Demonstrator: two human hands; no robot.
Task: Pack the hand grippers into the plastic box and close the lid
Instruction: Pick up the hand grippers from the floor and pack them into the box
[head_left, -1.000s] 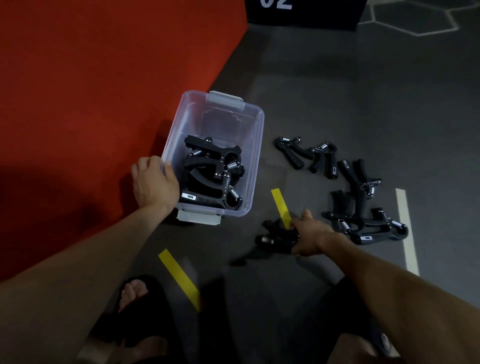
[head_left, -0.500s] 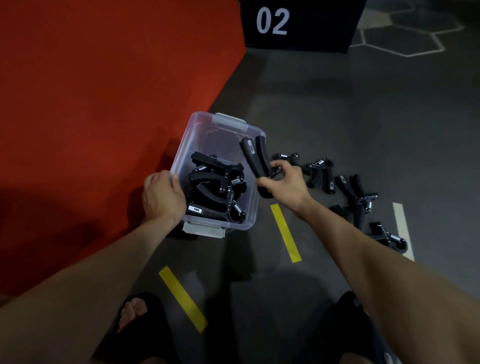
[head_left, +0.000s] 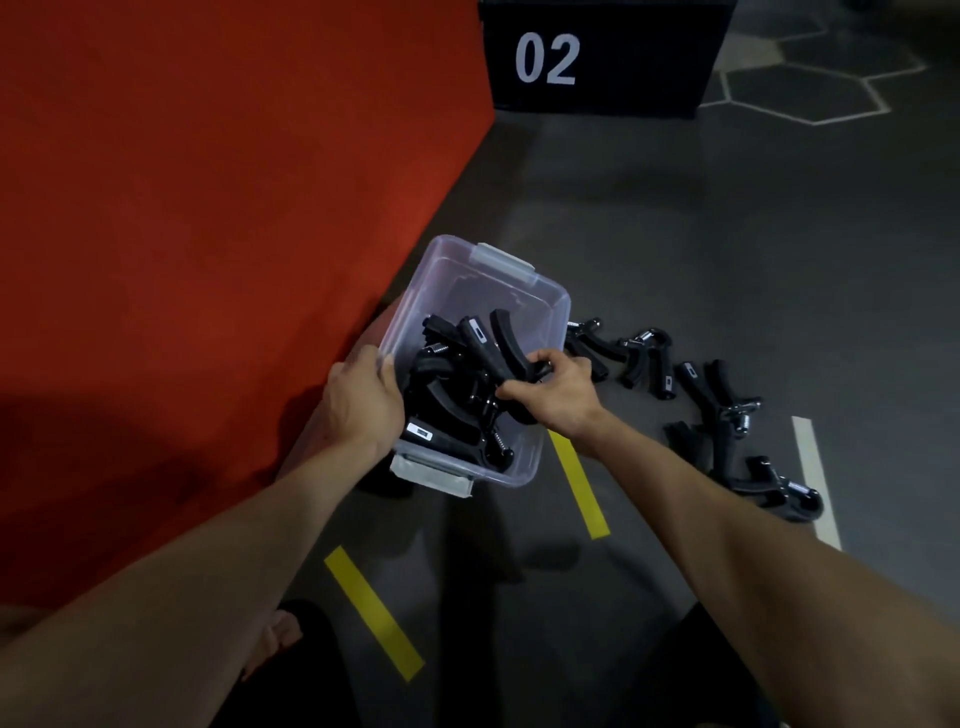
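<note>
Right hand (head_left: 558, 395) has carried one gripper (head_left: 496, 345) over the box (head_left: 540, 296) since earlier, fingers pinching its hinge (left hand (head_left: 363, 400) grips the box's left rim); best laid flat atop the pile, loosened only once nested.

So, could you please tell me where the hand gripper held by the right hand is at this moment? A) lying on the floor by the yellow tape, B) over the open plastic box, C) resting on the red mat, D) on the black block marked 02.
B: the right hand holds the hand gripper over the open plastic box, whose rim the left hand grips.
</note>
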